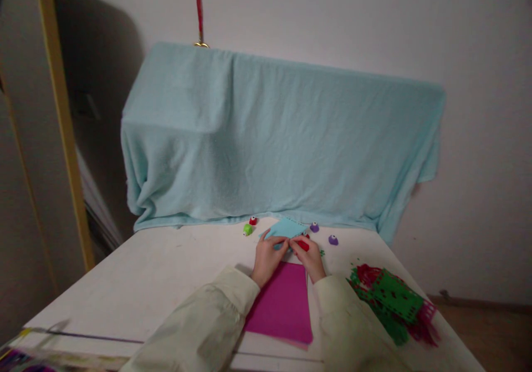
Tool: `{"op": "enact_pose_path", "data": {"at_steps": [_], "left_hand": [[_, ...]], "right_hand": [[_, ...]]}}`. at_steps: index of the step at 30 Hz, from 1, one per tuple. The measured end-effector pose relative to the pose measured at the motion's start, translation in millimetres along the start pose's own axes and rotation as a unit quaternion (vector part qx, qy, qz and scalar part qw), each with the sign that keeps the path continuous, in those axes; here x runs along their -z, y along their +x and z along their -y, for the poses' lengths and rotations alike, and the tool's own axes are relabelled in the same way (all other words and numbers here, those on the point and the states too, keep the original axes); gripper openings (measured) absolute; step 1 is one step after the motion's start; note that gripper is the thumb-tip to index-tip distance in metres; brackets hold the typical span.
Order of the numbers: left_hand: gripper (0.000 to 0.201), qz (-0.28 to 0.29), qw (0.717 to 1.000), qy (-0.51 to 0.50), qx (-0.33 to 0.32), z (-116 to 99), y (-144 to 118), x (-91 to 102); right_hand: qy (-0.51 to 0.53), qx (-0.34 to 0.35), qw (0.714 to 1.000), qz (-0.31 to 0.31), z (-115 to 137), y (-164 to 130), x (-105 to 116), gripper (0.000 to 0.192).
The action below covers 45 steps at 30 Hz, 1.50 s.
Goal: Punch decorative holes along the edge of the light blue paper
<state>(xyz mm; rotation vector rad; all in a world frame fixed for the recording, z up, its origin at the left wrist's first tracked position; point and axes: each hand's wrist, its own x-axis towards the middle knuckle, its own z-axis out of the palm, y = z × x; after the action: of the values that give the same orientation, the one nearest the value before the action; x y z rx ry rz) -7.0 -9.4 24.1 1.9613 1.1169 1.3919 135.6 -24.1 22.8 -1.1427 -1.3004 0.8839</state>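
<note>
My left hand [269,255] and my right hand [308,257] meet near the middle of the white table [145,283], both in pale cream sleeves. Between them lies a light blue sheet of paper [286,228], and my left fingers pinch its near edge. My right hand is closed around a small red punch [303,245] pressed at the same edge. A magenta sheet [285,302] lies flat on the table just below my wrists.
Small punches sit around the blue sheet: green [247,229], red [252,220], two purple [315,227] [333,240]. A pile of green and red cut paper [390,300] lies at the right. A light blue towel [282,139] drapes something behind the table.
</note>
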Motion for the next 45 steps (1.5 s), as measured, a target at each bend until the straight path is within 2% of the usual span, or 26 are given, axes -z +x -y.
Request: {"op": "enact_pose_path", "data": {"at_steps": [9, 21, 32, 40, 45], "left_hand": [[0.02, -0.007, 1.0, 0.001, 0.012, 4, -1, -2.1], [0.029, -0.007, 0.991, -0.103, 0.089, 16, -1, -9.0], [0.027, 0.025, 0.987, -0.134, 0.083, 12, -1, -7.6], [0.029, 0.001, 0.985, -0.128, 0.12, 17, 1, -6.5], [0.029, -0.002, 0.982, -0.139, 0.126, 21, 2, -7.8]], "right_hand": [[-0.012, 0.019, 1.0, 0.007, -3, 0, 1, 0.029], [0.019, -0.016, 1.0, -0.001, -5, 0, 0, 0.027], [0.073, -0.036, 0.997, -0.011, -8, 3, -1, 0.024], [0.069, -0.043, 0.996, -0.036, -7, 3, 1, 0.018], [0.044, -0.026, 0.996, -0.069, -5, 2, 2, 0.019]]}}
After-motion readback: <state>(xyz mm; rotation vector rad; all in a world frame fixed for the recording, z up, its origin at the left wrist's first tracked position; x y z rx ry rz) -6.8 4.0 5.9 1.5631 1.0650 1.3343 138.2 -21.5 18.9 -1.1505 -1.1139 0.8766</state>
